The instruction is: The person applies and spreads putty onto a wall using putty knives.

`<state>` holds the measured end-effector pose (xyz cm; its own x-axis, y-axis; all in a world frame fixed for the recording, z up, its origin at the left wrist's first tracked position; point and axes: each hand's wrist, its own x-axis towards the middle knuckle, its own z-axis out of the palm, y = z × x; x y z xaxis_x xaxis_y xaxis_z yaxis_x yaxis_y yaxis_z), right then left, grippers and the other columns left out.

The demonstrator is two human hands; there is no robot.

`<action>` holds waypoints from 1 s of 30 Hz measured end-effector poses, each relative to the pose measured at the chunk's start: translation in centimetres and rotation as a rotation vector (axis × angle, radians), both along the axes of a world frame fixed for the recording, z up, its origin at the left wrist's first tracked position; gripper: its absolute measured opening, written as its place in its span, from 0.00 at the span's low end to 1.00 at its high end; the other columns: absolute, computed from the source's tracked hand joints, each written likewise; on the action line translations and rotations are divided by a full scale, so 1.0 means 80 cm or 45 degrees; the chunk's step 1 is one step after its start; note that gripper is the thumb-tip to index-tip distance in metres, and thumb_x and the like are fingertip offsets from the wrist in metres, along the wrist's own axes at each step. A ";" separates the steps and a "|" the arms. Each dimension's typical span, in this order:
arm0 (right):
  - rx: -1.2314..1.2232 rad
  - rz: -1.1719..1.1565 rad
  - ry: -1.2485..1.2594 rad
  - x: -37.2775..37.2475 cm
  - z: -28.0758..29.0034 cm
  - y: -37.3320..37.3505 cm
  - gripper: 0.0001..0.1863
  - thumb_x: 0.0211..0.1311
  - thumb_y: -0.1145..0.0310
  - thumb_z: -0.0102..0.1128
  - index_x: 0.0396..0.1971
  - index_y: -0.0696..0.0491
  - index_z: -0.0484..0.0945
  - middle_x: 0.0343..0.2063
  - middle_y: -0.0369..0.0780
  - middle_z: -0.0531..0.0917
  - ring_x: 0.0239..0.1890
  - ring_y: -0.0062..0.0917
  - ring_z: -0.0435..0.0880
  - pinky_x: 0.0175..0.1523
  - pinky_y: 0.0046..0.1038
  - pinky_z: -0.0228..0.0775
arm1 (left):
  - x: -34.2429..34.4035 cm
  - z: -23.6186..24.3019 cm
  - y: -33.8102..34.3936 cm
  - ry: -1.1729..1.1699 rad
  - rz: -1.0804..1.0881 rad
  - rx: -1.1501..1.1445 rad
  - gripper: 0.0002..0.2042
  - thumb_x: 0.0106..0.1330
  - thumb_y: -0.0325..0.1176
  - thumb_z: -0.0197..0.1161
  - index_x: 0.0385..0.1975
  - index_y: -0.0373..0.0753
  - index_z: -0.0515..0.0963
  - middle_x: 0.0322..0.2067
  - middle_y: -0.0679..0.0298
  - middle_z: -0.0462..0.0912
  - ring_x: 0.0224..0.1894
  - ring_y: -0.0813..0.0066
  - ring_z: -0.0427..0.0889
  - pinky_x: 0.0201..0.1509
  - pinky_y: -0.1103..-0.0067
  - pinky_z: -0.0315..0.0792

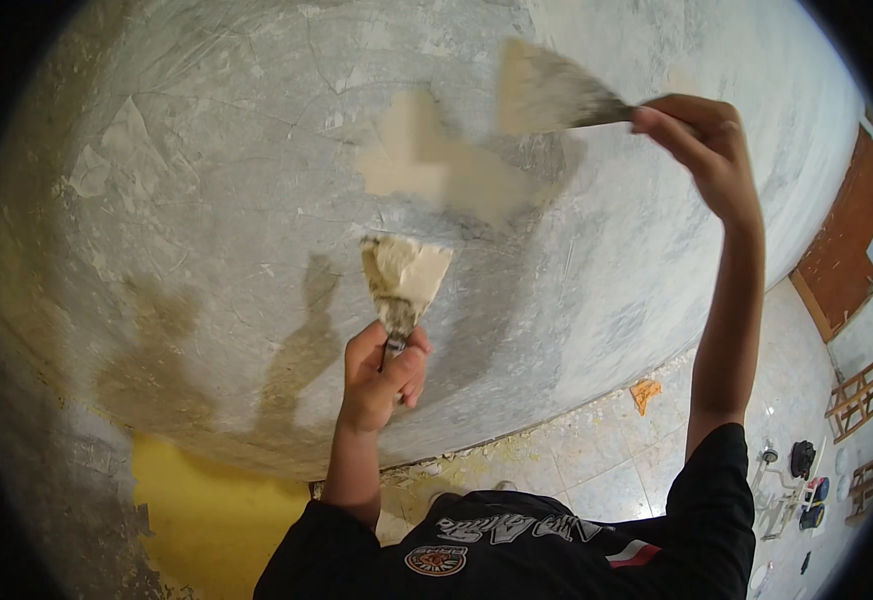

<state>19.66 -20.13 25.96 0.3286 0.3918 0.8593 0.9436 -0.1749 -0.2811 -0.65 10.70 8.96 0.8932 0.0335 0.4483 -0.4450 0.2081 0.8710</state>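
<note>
My left hand (381, 380) is closed round the handle of a small putty knife (396, 310), held blade up in front of the wall. Cream-coloured filler (411, 265) is heaped on that blade. Raised at the upper right, my right hand (701, 145) grips a wider putty knife (556, 95), whose blade points left, is smeared with filler and looks blurred. Between the two tools, an uneven cream patch of filler (436, 170) spreads over the grey wall (246, 150). Whether the wide blade touches the wall I cannot tell.
Yellow paint (216, 510) covers a lower-left wall section. Behind my right arm lies a pale tiled floor (606, 490) with debris along the wall's foot and an orange scrap (644, 393). Wooden frames (856, 400), a dark bag-like item (802, 458) and a brown panel (846, 235) are at far right.
</note>
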 end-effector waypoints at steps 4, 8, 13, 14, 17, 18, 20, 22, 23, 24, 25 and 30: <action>-0.202 0.120 -0.084 -0.026 0.011 0.091 0.18 0.65 0.55 0.65 0.30 0.56 0.89 0.18 0.41 0.81 0.17 0.23 0.73 0.25 0.29 0.66 | 0.014 0.004 -0.018 -0.203 -0.071 -0.022 0.15 0.73 0.39 0.58 0.38 0.31 0.71 0.14 0.66 0.67 0.12 0.80 0.66 0.14 0.82 0.61; -0.263 -0.193 -0.063 -0.002 0.003 0.085 0.17 0.65 0.54 0.65 0.32 0.54 0.90 0.18 0.38 0.83 0.16 0.20 0.73 0.23 0.26 0.63 | -0.005 -0.014 0.001 -0.203 -0.015 -0.085 0.15 0.72 0.41 0.59 0.40 0.32 0.71 0.13 0.66 0.66 0.11 0.79 0.65 0.13 0.82 0.59; -0.007 -0.420 0.075 0.024 -0.020 -0.049 0.19 0.62 0.54 0.68 0.32 0.58 0.89 0.17 0.38 0.83 0.15 0.16 0.72 0.21 0.21 0.57 | -0.032 -0.013 0.025 -0.159 0.066 -0.124 0.15 0.72 0.41 0.59 0.40 0.33 0.72 0.13 0.67 0.65 0.11 0.80 0.63 0.12 0.82 0.58; 0.088 -0.398 0.154 0.017 -0.025 -0.055 0.19 0.61 0.54 0.69 0.32 0.58 0.89 0.18 0.38 0.84 0.16 0.16 0.73 0.21 0.22 0.59 | -0.032 -0.012 0.027 -0.142 0.064 -0.113 0.15 0.72 0.42 0.59 0.40 0.33 0.71 0.13 0.67 0.65 0.11 0.80 0.63 0.12 0.82 0.58; 0.118 -0.038 0.110 -0.008 -0.026 -0.020 0.20 0.61 0.54 0.70 0.32 0.59 0.89 0.21 0.40 0.86 0.20 0.19 0.78 0.24 0.25 0.66 | -0.023 -0.002 0.027 -0.136 0.021 -0.076 0.15 0.73 0.42 0.58 0.40 0.34 0.71 0.13 0.68 0.64 0.11 0.80 0.63 0.12 0.82 0.57; 0.024 0.005 0.097 -0.024 -0.018 0.006 0.20 0.61 0.54 0.69 0.31 0.59 0.89 0.22 0.41 0.86 0.21 0.21 0.81 0.25 0.25 0.69 | -0.013 -0.001 0.021 -0.133 0.016 -0.072 0.15 0.73 0.42 0.58 0.40 0.34 0.71 0.13 0.68 0.64 0.11 0.80 0.63 0.12 0.82 0.57; -0.217 0.081 0.056 -0.051 0.006 0.058 0.20 0.61 0.53 0.68 0.31 0.58 0.89 0.22 0.43 0.86 0.22 0.26 0.83 0.28 0.25 0.72 | -0.001 0.008 0.002 -0.265 -0.112 -0.099 0.14 0.73 0.42 0.57 0.40 0.34 0.71 0.13 0.68 0.64 0.11 0.81 0.62 0.12 0.83 0.57; -0.250 0.106 -0.174 -0.049 0.011 0.110 0.19 0.62 0.52 0.66 0.31 0.56 0.89 0.20 0.43 0.84 0.21 0.29 0.81 0.28 0.28 0.72 | 0.000 0.016 -0.015 -0.262 -0.145 -0.104 0.15 0.73 0.43 0.58 0.39 0.34 0.71 0.13 0.68 0.64 0.10 0.82 0.61 0.12 0.84 0.57; -0.245 0.090 -0.174 -0.038 0.009 0.117 0.19 0.62 0.52 0.66 0.31 0.56 0.89 0.20 0.43 0.84 0.21 0.29 0.81 0.28 0.28 0.72 | 0.002 0.018 -0.022 -0.283 -0.203 -0.122 0.15 0.73 0.43 0.58 0.38 0.34 0.71 0.13 0.68 0.64 0.10 0.82 0.61 0.11 0.84 0.57; -0.233 0.026 -0.236 -0.024 0.008 0.123 0.19 0.62 0.53 0.66 0.31 0.56 0.89 0.20 0.43 0.84 0.20 0.30 0.80 0.28 0.30 0.71 | 0.006 0.019 -0.027 -0.306 -0.260 -0.140 0.16 0.73 0.43 0.59 0.38 0.34 0.71 0.13 0.68 0.64 0.10 0.83 0.61 0.11 0.84 0.56; -0.224 -0.038 -0.298 -0.012 0.009 0.124 0.19 0.62 0.53 0.66 0.30 0.55 0.89 0.20 0.42 0.84 0.19 0.31 0.78 0.27 0.32 0.70 | 0.007 0.018 -0.029 -0.302 -0.268 -0.133 0.16 0.72 0.43 0.60 0.37 0.34 0.70 0.12 0.69 0.65 0.10 0.83 0.61 0.11 0.84 0.56; -0.189 -0.471 0.073 0.023 0.011 -0.003 0.15 0.64 0.57 0.67 0.32 0.56 0.89 0.18 0.35 0.83 0.18 0.15 0.72 0.23 0.22 0.60 | -0.003 0.004 -0.010 -0.241 -0.216 -0.169 0.16 0.72 0.42 0.60 0.36 0.34 0.70 0.12 0.69 0.65 0.10 0.83 0.61 0.11 0.84 0.56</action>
<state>21.49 -20.34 26.85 0.5164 0.3566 0.7785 0.7931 -0.5422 -0.2777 -0.90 9.88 9.29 0.7919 -0.0395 0.6094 -0.5464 0.3999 0.7359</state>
